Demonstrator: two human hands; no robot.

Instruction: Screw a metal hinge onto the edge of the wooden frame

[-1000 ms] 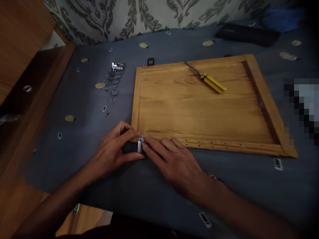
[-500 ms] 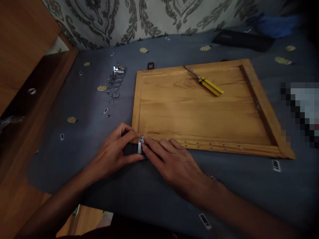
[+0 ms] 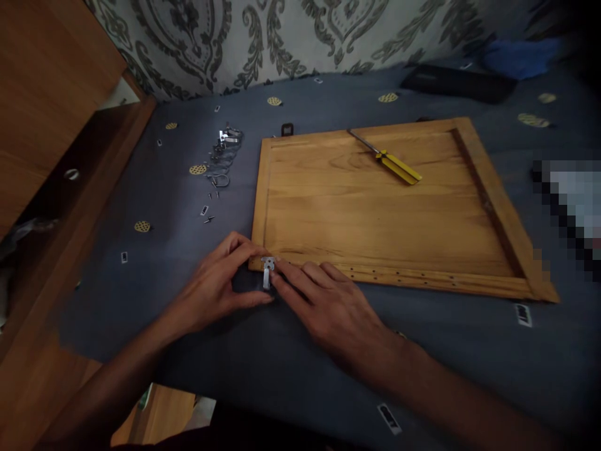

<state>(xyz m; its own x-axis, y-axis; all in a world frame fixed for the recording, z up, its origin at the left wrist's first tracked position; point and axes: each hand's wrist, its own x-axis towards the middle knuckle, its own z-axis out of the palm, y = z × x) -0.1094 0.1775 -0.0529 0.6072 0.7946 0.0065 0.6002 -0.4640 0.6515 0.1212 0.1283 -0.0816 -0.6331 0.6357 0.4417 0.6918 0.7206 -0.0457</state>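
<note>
while the left hand (image 3: 216, 279) keeps thumb and fingers apart around a metal bracket (image 3: 267, 274) at the near left corner of a wooden panel (image 3: 338, 213), the right hand (image 3: 331, 300) has its fingers against the bracket's right side, grip unclear; a yellow screwdriver (image 3: 400, 170) lies on the panel's far half.

Small silvery metal bracket (image 3: 267, 270) at the near-left edge of a flat-lying, framed wooden panel (image 3: 328, 207)

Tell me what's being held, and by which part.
A small metal bracket, seemingly steadied by its holed far end between fingertips of the left hand and right hand.
</note>
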